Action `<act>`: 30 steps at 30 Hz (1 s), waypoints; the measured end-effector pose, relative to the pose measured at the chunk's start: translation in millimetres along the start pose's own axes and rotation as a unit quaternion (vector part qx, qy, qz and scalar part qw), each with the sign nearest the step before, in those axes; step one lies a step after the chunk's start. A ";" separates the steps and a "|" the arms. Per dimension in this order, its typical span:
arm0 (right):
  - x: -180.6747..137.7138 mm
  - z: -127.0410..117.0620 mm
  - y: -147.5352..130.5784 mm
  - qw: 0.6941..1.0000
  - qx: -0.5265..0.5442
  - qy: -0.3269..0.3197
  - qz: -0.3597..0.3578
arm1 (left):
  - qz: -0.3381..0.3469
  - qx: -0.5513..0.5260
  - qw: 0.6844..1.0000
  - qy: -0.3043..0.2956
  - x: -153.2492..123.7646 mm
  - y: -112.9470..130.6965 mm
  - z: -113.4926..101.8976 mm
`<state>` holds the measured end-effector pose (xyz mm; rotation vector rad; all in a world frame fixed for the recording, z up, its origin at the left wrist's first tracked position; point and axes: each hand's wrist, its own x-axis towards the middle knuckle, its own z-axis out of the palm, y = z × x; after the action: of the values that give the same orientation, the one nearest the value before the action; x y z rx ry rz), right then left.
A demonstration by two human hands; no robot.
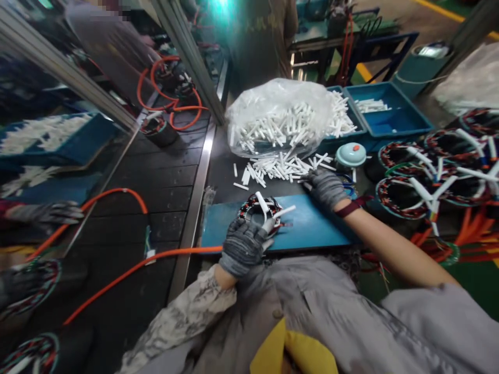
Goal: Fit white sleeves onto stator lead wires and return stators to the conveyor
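My left hand, in a grey striped glove, is closed on the near side of a motor stator. The stator is a ring of dark windings with red and white lacing, and white tubes stick up from it. It rests on a blue board. My right hand, also gloved, reaches to the right edge of a loose pile of short white tubes. Its fingers are stretched out and apart, with the fingertips at the tubes; no tube shows clearly between them.
A clear plastic bag of white tubes lies behind the pile, next to blue bins. A light-blue lidded pot stands near my right hand. More stators crowd the right. Left is a dark slatted conveyor with orange cable; a co-worker's gloved hand is beyond.
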<state>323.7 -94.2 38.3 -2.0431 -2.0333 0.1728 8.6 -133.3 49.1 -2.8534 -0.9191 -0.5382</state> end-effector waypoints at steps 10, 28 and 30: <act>-29.5 -11.2 -29.6 0.982 0.147 0.116 0.019 | 0.007 -0.098 0.992 0.075 6.3 0.2 7.0; -79.7 2.0 -61.3 0.923 0.366 0.001 -0.121 | 0.001 -0.100 0.995 0.008 -4.4 -2.2 18.0; -77.5 3.5 -62.5 0.935 0.321 0.000 -0.149 | 0.005 -0.097 0.995 0.008 -3.8 0.1 19.1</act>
<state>261.1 -171.5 44.0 -1.3229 -1.9113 0.6739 11.6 -131.7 29.9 -3.0177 -0.8964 -0.6849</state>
